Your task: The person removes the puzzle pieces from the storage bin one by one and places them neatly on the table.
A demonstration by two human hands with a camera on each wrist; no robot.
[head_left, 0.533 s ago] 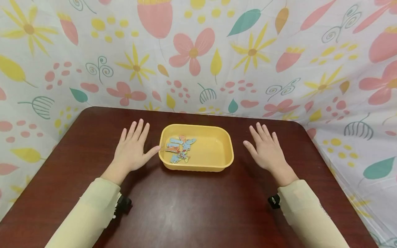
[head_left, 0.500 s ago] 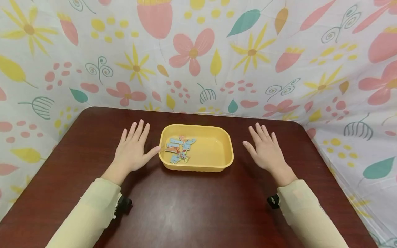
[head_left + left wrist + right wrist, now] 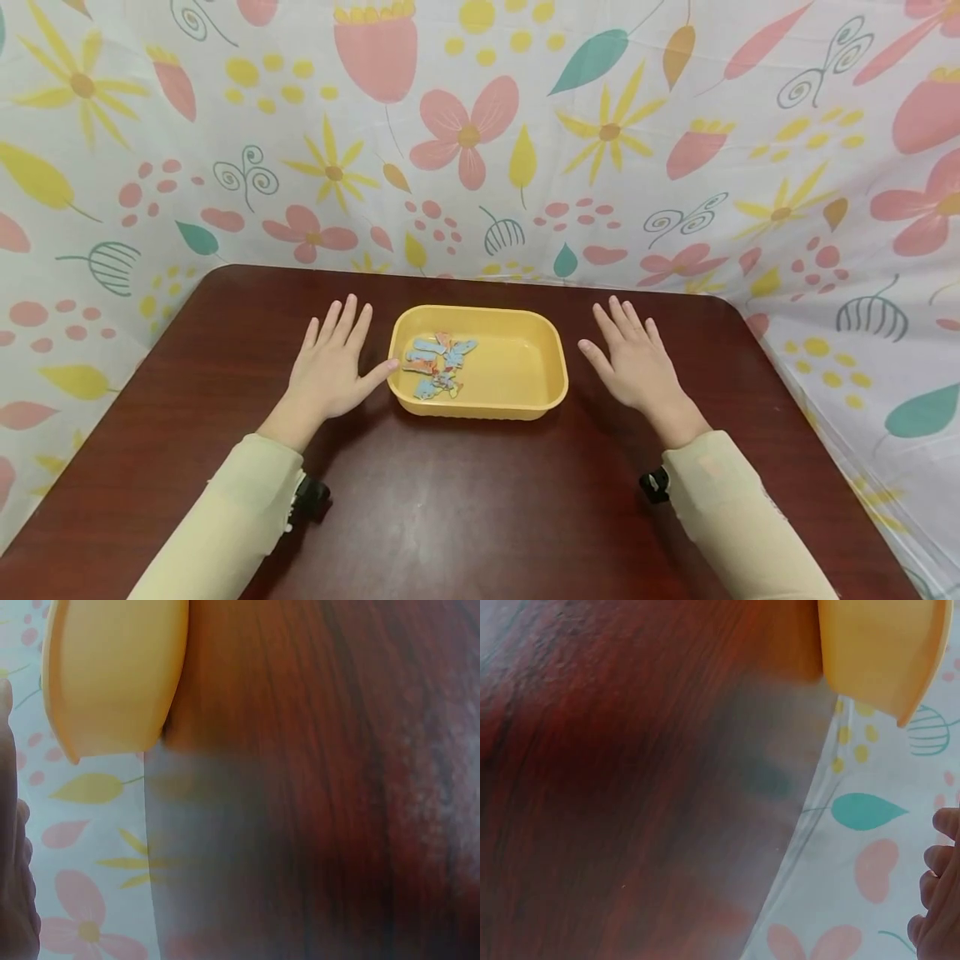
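A yellow plastic tray (image 3: 517,410) sits between my two hands in the head view. Several small torn-looking pieces (image 3: 422,367), light blue with orange and yellow patches, lie in its left half. My left hand (image 3: 327,371) is spread flat, palm down, left of the tray, and its thumb tip overlaps the tray's left rim. To the right, my right hand (image 3: 636,367) is spread the same way, its thumb pointing at the tray with a gap between. Neither hand holds anything. Each wrist view shows the tray's outer wall (image 3: 120,682) and only an edge of the hand.
The dark red-brown wooden table (image 3: 450,508) has a glossy top with rounded far corners. Behind it and along the sides hangs a white cloth (image 3: 300,108) printed with flowers and leaves. Black wrist cameras (image 3: 311,498) sit under both pale yellow sleeves.
Both hands have shifted slightly inward toward the tray, still spread. The head view has tilted a little. The tray and the pieces look unmoved.
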